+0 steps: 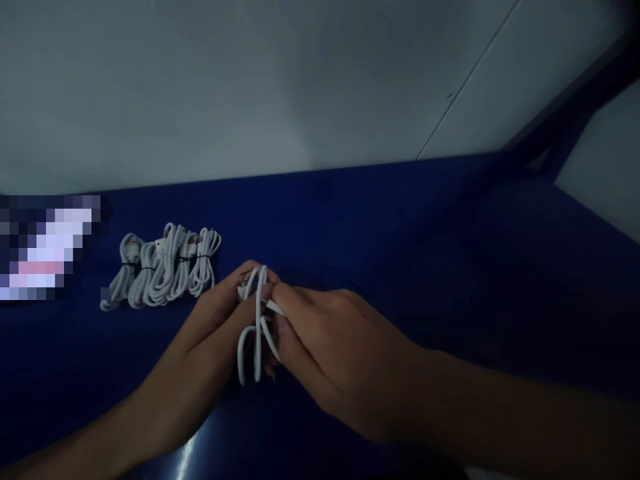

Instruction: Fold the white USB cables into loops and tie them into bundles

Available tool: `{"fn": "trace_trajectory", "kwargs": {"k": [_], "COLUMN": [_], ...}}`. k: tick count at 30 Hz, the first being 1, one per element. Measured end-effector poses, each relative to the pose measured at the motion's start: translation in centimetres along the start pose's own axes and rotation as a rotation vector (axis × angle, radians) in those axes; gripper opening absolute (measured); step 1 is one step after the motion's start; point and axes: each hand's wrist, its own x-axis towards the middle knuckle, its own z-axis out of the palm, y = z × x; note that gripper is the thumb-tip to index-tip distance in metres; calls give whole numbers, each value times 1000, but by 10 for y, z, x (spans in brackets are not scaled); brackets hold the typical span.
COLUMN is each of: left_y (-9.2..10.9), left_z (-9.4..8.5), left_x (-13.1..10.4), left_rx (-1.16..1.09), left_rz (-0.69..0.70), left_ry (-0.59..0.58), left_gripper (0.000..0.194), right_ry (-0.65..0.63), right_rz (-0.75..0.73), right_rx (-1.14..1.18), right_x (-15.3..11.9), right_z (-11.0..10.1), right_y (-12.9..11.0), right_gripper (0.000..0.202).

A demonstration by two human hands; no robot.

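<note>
A looped white cable hangs between my two hands above the blue table. My left hand is closed on its coils, the thumb across them and one metal plug showing near the fingertips. Pinched between thumb and forefinger of my right hand is a white connector end of the cable, at the right side of the loops. The fingers of both hands meet around the cable, and some fingertips are hidden behind it. Several bundled white cables, some with dark ties around their middles, lie in a row left of my hands.
The blue table stretches under and beyond my hands. Along its far edge stands a pale grey wall. A blurred-out bright object is at the left edge. A dark blue frame bar slants at the upper right.
</note>
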Motion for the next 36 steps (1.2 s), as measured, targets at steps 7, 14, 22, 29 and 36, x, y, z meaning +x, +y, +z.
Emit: {"fn": "trace_trajectory", "kwargs": {"k": [7,14,22,29,36], "left_y": [1,3,1,1,0], "left_z": [-2,-2,-1,-3,-4], "left_x": [0,1,1,-1,0], "left_rx": [-9,20,6,12,9], "left_rz": [-51,-41,-40,-47,-55], "left_ry": [-109,-127,-99,-111,-138], "left_gripper": [19,21,14,12,17], "right_ry": [-5,-13,-14,-2,-6], "right_rz": [-8,-9,-1,-18,-10], "right_rx": [-43,-41,-3,5,6], "right_x": [-1,0,0,0,0], "right_z": [0,0,0,-1,-1], "right_y": [0,-1,-1,0,0], "right_gripper": [28,35,32,27,27]}}
